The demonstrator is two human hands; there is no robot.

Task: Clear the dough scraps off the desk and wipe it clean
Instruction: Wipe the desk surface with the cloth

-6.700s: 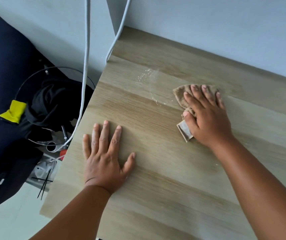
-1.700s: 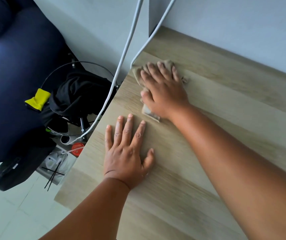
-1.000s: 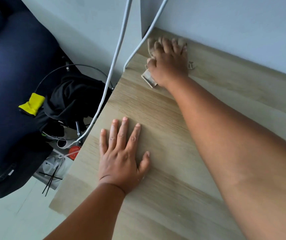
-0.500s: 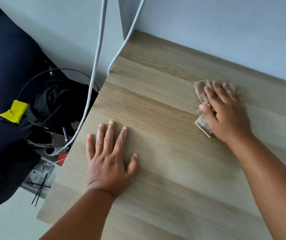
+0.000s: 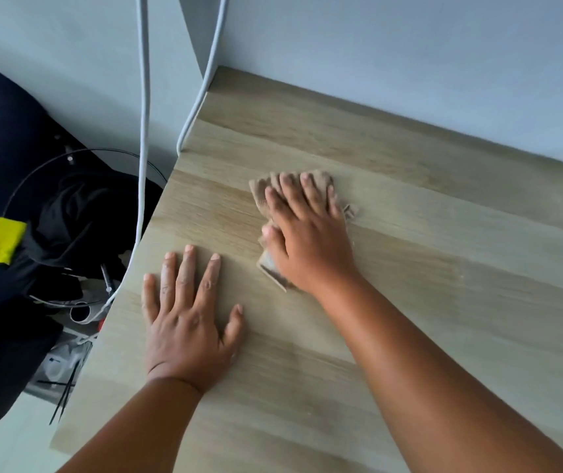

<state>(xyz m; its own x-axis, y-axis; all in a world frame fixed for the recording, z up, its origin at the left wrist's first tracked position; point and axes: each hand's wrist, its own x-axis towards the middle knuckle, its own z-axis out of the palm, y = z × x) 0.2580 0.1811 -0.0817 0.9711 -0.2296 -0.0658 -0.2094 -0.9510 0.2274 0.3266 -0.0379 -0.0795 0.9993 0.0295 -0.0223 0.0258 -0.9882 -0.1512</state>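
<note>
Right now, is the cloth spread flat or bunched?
Bunched. The cloth is crumpled under the right hand, its folds sticking out past the fingertips and a folded corner by the thumb.

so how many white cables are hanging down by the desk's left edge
2. One white cable hangs straight down left of the desk, clear of its edge. The other cable drops along the wall corner and runs against the desk's far-left edge. More may lie out of frame.
</note>
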